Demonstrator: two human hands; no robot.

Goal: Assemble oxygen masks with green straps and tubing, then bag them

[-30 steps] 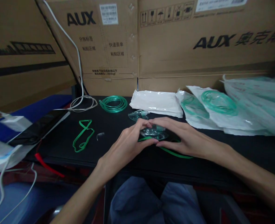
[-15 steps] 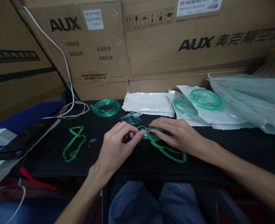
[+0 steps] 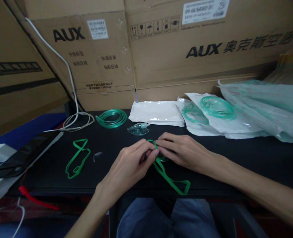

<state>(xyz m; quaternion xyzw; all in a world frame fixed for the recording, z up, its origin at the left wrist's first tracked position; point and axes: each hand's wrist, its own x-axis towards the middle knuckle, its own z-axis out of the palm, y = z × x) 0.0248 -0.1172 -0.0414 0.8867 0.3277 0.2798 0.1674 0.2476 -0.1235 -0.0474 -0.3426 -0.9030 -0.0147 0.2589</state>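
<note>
My left hand [image 3: 136, 158] pinches a green elastic strap [image 3: 172, 181] between thumb and index finger. My right hand [image 3: 184, 151] meets it, its fingers curled over a clear green mask [image 3: 164, 159] that is mostly hidden beneath them. A small loop of the strap rises above the fingertips, and its long end trails toward the table's front edge. Just beyond the hands lies another clear mask [image 3: 138, 129]. Off to the left are a second green strap [image 3: 77, 158] and a small bent clear piece [image 3: 97, 155].
Coiled green tubing [image 3: 111, 119] lies at the back of the black table [image 3: 106, 180]. White packets [image 3: 156, 112] and bagged tubing [image 3: 218, 107] line the back right. Large cartons [image 3: 161, 66] stand behind. A white cable [image 3: 70, 69] hangs at the left.
Both hands have come closer together and slightly nearer to me, covering more of the mask. The strap's trailing end has swung toward the front edge. The camera view has tilted up a little.
</note>
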